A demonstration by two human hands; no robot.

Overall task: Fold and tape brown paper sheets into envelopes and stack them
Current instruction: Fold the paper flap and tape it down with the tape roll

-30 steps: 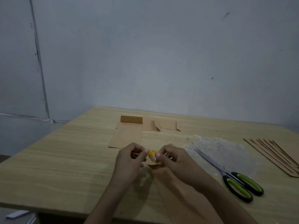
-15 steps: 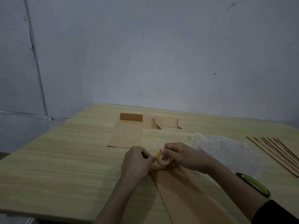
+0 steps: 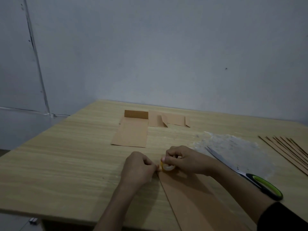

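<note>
We have the small roll of clear tape (image 3: 167, 167) with a yellow core sitting between our two hands, at the far end of the long folded brown paper sheet (image 3: 191, 199). Our right hand (image 3: 186, 161) grips the roll from above, fingers curled over its top. Our left hand (image 3: 140, 167) is curled up against the roll's left side. It seems to pinch the loose tape end, though the dim light keeps us from being sure.

The sheet's long axis runs from the roll back toward us, slanting a little to our right. Any strip we draw off would cross that far end from right to left. The left hand is the nearer one to the sheet's left edge, where the fold seam shows.

The steel scissors (image 3: 246, 174) with black and green handles lie just right of our right forearm, blades pointing away. Beyond them are a crinkled clear plastic film (image 3: 233, 144) and a fanned pile of brown paper sheets (image 3: 286, 150). A flat brown envelope (image 3: 131, 132) with its flap raised lies further off, with other folded brown pieces (image 3: 168, 120) beside it. All rest on the pale wood-grain table (image 3: 66, 164) against a plain grey wall (image 3: 166, 55).
</note>
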